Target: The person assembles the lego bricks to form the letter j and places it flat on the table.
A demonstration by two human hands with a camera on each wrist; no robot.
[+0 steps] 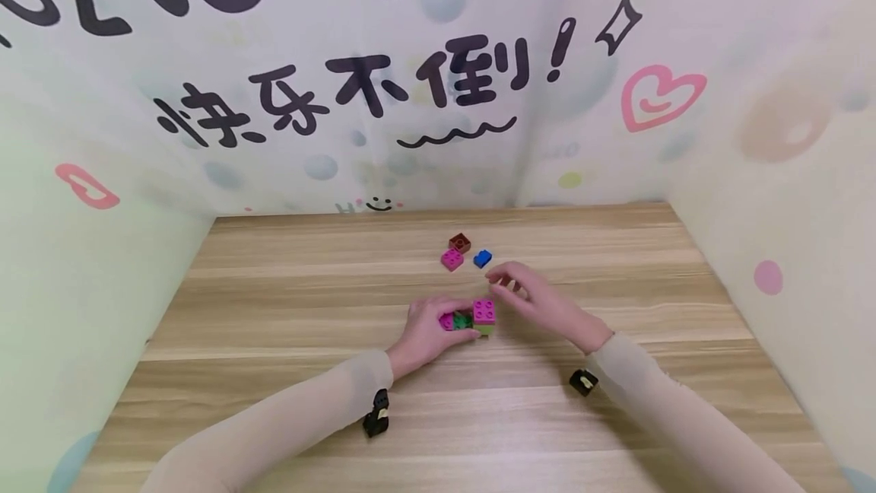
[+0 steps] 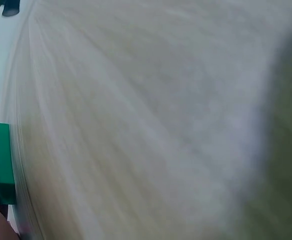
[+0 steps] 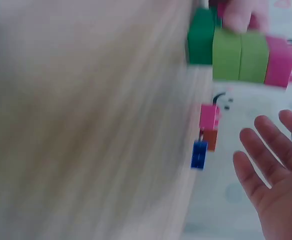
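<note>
My left hand (image 1: 430, 329) grips an assembly of toy building bricks (image 1: 484, 313) standing on the table, fingers behind it and thumb in front. In the right wrist view a dark green brick (image 3: 201, 42) forms its base. Two light green bricks (image 3: 240, 56) are stacked on that, with a magenta brick (image 3: 279, 61) on top. Another magenta brick (image 1: 447, 321) shows lower down beside the thumb, partly hidden. To the right of the assembly is my right hand (image 1: 541, 301), fingers loosely bent and holding nothing. Beyond its fingertips lies a small blue brick (image 1: 482, 258).
Behind the hands, a loose magenta brick (image 1: 452, 259) lies against an upturned brown brick (image 1: 459, 242). Patterned white cloth walls (image 1: 369, 166) close off the wooden table (image 1: 274, 272) at the back and sides. Black wrist devices (image 1: 376, 413) are worn near both sleeve cuffs.
</note>
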